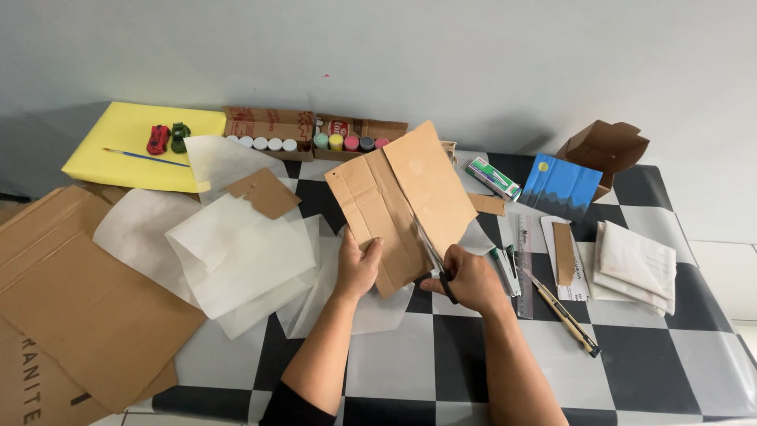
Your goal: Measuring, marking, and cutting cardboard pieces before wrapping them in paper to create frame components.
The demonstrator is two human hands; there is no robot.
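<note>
Forearms come up from the bottom edge, both reaching to mid-table over a black-and-white checkered cloth [631,363]. Going big to small from there:

Flattened brown cardboard sheets [71,292] spill off the left side, at least 2 layers, parked out of the way. White tissue-like paper sheets [236,252] lie overlapped beside them, several, exact no. hard to tell w/ the overlap. 1 yellow sheet [118,162] sits at the far left corner.

Cardboard piece [402,201] is the work item: held tilted up off the table at centre, between the hands. Left hand [356,268] clamps its lower edge, thumb on the front, to steady it. Right hand [467,278] is closed through the black handles of 1 pair of scissors [432,260], blades biting into the piece's lower edge, so the tilt gives the blades room.

Right side: 1 folded stack of white cloth or paper [635,264], 1 blue painted card [561,185], 1 open brown box [605,144] behind it.

Back row: 2 open boxes of small paint pots [315,142], approx 10 lids showing. 1 clear ruler [523,260], 1 utility knife [564,314], 1 thin brush [146,157], 2 toy cars [167,138], red and green.
</note>
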